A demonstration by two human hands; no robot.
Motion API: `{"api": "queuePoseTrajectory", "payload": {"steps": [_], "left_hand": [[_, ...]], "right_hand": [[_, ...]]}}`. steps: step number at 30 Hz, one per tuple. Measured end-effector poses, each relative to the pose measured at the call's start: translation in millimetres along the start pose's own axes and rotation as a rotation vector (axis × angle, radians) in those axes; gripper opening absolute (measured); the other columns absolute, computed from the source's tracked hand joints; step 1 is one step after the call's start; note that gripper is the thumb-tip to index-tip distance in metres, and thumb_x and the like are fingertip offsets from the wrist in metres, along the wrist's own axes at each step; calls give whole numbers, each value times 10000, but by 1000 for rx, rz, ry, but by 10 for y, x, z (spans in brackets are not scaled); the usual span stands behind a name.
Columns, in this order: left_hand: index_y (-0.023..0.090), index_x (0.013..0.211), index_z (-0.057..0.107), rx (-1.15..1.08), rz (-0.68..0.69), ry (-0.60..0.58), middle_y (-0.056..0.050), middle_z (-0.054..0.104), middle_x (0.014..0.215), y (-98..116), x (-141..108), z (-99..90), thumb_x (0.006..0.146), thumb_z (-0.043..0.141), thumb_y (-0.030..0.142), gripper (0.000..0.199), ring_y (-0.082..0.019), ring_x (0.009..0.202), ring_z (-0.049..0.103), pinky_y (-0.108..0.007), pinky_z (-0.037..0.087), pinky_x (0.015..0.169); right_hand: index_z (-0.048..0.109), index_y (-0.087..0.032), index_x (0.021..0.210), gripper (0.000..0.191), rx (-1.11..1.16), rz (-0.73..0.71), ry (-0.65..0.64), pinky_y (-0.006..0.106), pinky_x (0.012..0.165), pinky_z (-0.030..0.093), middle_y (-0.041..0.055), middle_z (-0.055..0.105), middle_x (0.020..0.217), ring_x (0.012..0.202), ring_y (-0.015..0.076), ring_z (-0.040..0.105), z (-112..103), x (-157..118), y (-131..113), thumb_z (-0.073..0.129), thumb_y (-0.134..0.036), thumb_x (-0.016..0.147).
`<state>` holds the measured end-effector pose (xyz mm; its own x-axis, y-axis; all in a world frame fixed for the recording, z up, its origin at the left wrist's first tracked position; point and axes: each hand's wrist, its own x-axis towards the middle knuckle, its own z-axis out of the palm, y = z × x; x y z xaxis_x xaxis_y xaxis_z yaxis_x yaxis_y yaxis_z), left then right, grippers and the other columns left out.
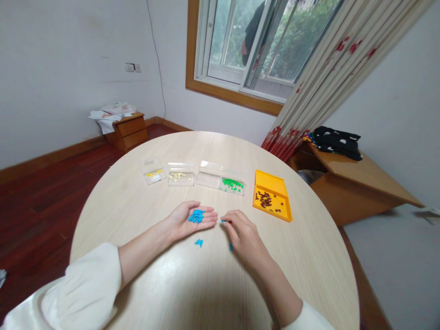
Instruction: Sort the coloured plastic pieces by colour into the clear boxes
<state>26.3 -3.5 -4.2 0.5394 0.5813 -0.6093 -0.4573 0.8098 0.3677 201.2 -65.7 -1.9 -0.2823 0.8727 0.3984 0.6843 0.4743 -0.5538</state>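
Note:
My left hand (185, 221) is held palm up above the table, fingers stretched flat, and carries a heap of small blue pieces (196, 216). To its right, my right hand (242, 233) pinches one small blue piece (223, 221) between thumb and fingertips, close to the left fingertips. On the tabletop below the left hand lies a little cluster of blue pieces (199, 243). Another blue bit (230, 247) shows beside my right hand, partly covered by it. The exact shape of the pieces is too small to make out.
Beyond my hands on the round table (161, 284) are open clear boxes: yellow pieces (153, 174), cream pieces (177, 176), an unfilled compartment (208, 179), green pieces (232, 184). An orange box (288, 215) with dark brown pieces stands right. Someone (252, 34) is outside the window.

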Motion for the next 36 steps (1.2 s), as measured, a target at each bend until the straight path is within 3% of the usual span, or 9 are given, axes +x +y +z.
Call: {"api": "queuePoseTrajectory", "payload": {"steps": [6, 10, 22, 25, 28, 30, 32, 34, 36], "left_hand": [[-31, 1017, 527, 73, -134, -247, -195, 673, 792, -39, 25, -89, 850, 363, 236, 355, -245, 776, 667, -377, 481, 815], [-24, 999, 547, 79, -142, -315, -176, 676, 760, -55, 51, -134, 836, 391, 234, 343, -235, 769, 664, -384, 462, 841], [-4, 838, 581, 91, -146, -282, -182, 667, 717, -74, -4, -51, 825, 402, 206, 275, -237, 740, 666, -370, 489, 794], [22, 791, 570, 92, -145, -235, -165, 651, 679, -81, -24, -9, 835, 385, 182, 249, -223, 700, 656, -356, 513, 724], [72, 700, 531, 60, -100, -117, -98, 593, 575, -56, -21, 10, 866, 333, 139, 267, -139, 535, 598, -248, 510, 563], [110, 631, 477, 24, -74, -69, -27, 504, 492, -10, -15, 5, 888, 317, 143, 305, -68, 395, 475, -143, 397, 386], [132, 589, 426, 16, -56, -52, 33, 392, 438, 51, -19, -7, 909, 316, 182, 342, -29, 315, 333, -97, 222, 284], [139, 575, 399, 39, -21, -47, 65, 309, 422, 110, -36, -17, 922, 315, 222, 366, -16, 292, 253, -92, 128, 266], [137, 581, 397, 72, 23, -47, 75, 280, 429, 151, -59, -21, 928, 311, 230, 370, -9, 291, 231, -88, 117, 269]], "right_hand": [[588, -193, 879, 157, 128, -41, 110, 290, 727, 483, 58, 621, 863, 831, 165, 575, 24, 2, -71, 462, -106, 849], [601, -196, 906, 175, 182, -74, 110, 306, 770, 490, 59, 651, 899, 862, 164, 587, 49, 7, -85, 469, -97, 846], [644, -218, 1005, 257, 134, -110, 119, 314, 696, 487, 57, 631, 840, 812, 173, 556, 91, 0, -67, 494, -93, 837], [626, -215, 1025, 259, 139, -124, 118, 327, 723, 480, 61, 647, 886, 841, 176, 554, 92, 2, -82, 480, -95, 848], [625, -200, 989, 206, 148, -127, 155, 325, 712, 467, 61, 645, 858, 817, 173, 555, 58, -2, -115, 502, -122, 843], [634, -191, 924, 144, 168, -128, 102, 312, 697, 458, 54, 637, 808, 783, 167, 558, 34, -12, -152, 536, -144, 829], [639, -186, 848, 80, 185, -139, -36, 301, 703, 449, 43, 634, 772, 765, 160, 560, 28, -30, -200, 573, -162, 810], [641, -186, 807, 32, 174, -155, -192, 298, 727, 436, 35, 640, 771, 770, 158, 559, 49, -56, -249, 626, -196, 780], [642, -187, 795, 96, 131, -179, -311, 297, 736, 420, 27, 645, 770, 774, 160, 555, 92, -87, -289, 685, -249, 735]]}}
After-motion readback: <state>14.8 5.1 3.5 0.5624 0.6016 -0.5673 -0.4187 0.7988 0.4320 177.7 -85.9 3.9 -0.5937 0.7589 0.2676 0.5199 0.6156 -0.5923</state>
